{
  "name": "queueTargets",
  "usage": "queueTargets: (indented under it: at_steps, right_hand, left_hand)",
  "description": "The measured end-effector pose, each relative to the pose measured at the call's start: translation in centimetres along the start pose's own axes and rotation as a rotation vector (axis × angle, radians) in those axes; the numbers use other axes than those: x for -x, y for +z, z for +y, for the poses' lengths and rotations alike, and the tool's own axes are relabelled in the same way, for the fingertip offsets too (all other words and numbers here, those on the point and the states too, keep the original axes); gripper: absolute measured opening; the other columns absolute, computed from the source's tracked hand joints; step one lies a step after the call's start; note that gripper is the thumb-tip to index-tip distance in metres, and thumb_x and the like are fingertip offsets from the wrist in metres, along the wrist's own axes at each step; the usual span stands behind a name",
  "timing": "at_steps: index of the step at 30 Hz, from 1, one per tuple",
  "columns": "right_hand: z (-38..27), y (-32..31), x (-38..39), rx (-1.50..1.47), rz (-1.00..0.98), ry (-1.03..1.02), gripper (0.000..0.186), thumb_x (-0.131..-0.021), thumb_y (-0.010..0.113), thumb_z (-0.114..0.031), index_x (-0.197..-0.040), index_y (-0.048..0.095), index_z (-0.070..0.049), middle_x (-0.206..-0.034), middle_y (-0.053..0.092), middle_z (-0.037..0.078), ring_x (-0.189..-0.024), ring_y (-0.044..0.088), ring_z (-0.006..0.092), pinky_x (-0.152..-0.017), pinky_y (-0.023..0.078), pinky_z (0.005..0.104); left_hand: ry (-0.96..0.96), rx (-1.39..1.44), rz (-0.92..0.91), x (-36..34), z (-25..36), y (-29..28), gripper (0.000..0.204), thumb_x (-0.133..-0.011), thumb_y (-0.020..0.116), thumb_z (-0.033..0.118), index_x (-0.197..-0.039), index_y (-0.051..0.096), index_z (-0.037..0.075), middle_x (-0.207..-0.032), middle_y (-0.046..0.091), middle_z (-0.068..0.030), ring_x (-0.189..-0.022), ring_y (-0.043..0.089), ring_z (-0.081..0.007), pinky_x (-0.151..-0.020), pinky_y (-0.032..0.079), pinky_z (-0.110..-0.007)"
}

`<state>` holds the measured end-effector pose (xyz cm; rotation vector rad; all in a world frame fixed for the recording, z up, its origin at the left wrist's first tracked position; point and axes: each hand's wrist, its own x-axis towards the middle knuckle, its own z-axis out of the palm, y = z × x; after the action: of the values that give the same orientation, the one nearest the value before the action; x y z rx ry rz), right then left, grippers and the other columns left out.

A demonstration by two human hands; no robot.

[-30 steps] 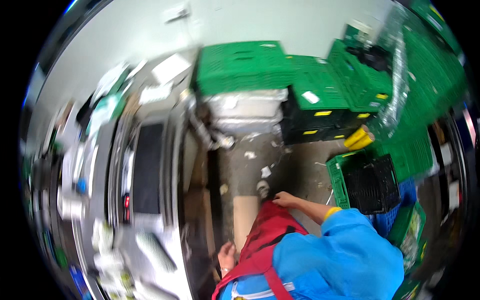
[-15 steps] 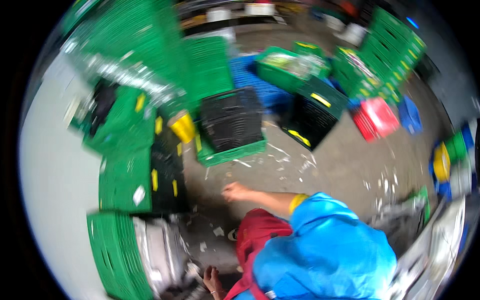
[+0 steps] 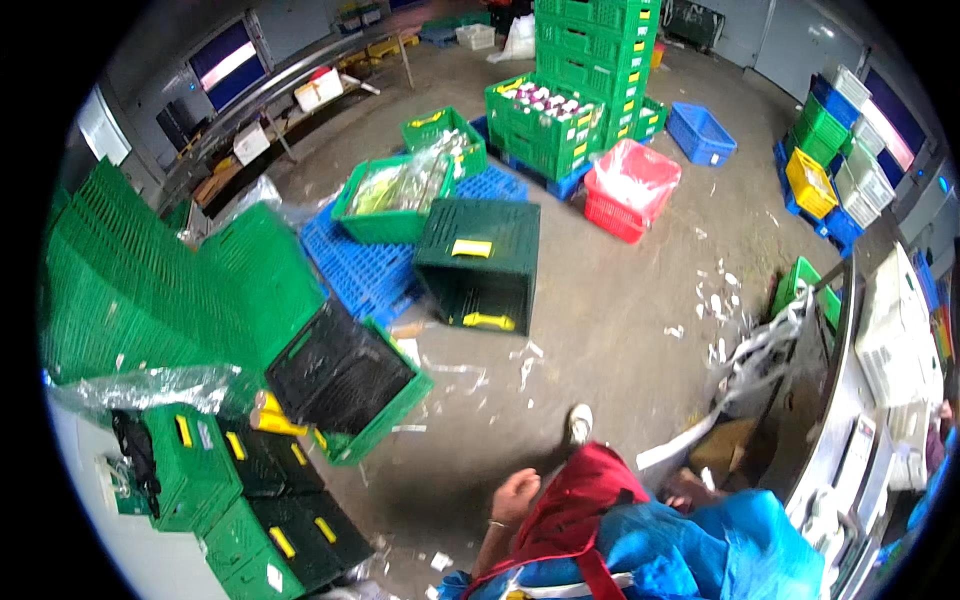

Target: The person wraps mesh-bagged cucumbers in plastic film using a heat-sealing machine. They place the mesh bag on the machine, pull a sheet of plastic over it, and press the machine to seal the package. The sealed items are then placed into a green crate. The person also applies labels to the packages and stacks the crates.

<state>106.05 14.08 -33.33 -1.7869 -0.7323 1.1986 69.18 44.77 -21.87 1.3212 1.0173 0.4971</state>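
Note:
My left hand hangs in front of the red apron, a band at its wrist. Its fingers are loosely curled, with nothing visible in them. Close to the blue sleeve, my right hand is at the right side of my body; it is blurred and its fingers are partly hidden. Neither hand touches a crate. Ahead on the floor, a dark green crate lies on its side, its opening facing me. To the left, a black crate rests on a green crate.
Green crates are stacked at left. A blue pallet carries a green crate of vegetables. Beyond stand a red basket, a blue crate and tall green stacks. A metal table borders the right; scraps litter the floor.
The view has swung right and up, bringing in more of the room. My right arm, earlier stretched forward, is now drawn back by my side. My left hand has come forward and up.

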Motion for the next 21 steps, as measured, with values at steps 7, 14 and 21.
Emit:
queueTargets:
  at_steps: [7, 14, 21]
  right_hand:
    - [-12.6, -5.4, -18.2, -0.375, 0.157, 0.362, 0.025, -0.083, 0.054, -0.022, -0.098, 0.056, -0.002, -0.081, 0.064, 0.015, -0.075, 0.063, 0.0268, -0.067, 0.05, 0.0376]
    - [-21.7, -14.9, -31.3, -0.448, 0.415, 0.309, 0.032, -0.082, 0.056, -0.025, -0.101, 0.057, 0.0, -0.084, 0.065, 0.015, -0.07, 0.064, 0.0242, -0.063, 0.05, 0.0349]
    - [-22.7, -15.4, -43.4, -0.309, 0.216, 0.625, 0.026, -0.082, 0.057, -0.016, -0.099, 0.059, 0.004, -0.087, 0.066, 0.016, -0.072, 0.065, 0.0254, -0.066, 0.052, 0.0341]
  left_hand:
    - [-0.156, -0.071, -0.345, -22.3, 8.9, 11.0, 0.033, -0.084, 0.062, 0.011, -0.114, 0.055, -0.001, -0.101, 0.063, -0.0092, -0.096, 0.058, -0.0143, -0.086, 0.046, -0.027]
    - [-0.065, -0.09, -0.335, -39.7, 14.4, 13.7, 0.033, -0.083, 0.063, 0.017, -0.111, 0.058, 0.001, -0.1, 0.064, -0.0117, -0.095, 0.059, -0.0161, -0.085, 0.046, -0.027]
    - [-0.045, -0.078, -0.403, -60.1, 17.7, 18.9, 0.032, -0.081, 0.065, 0.017, -0.107, 0.059, -0.001, -0.097, 0.065, -0.0104, -0.093, 0.061, -0.0161, -0.083, 0.046, -0.028]
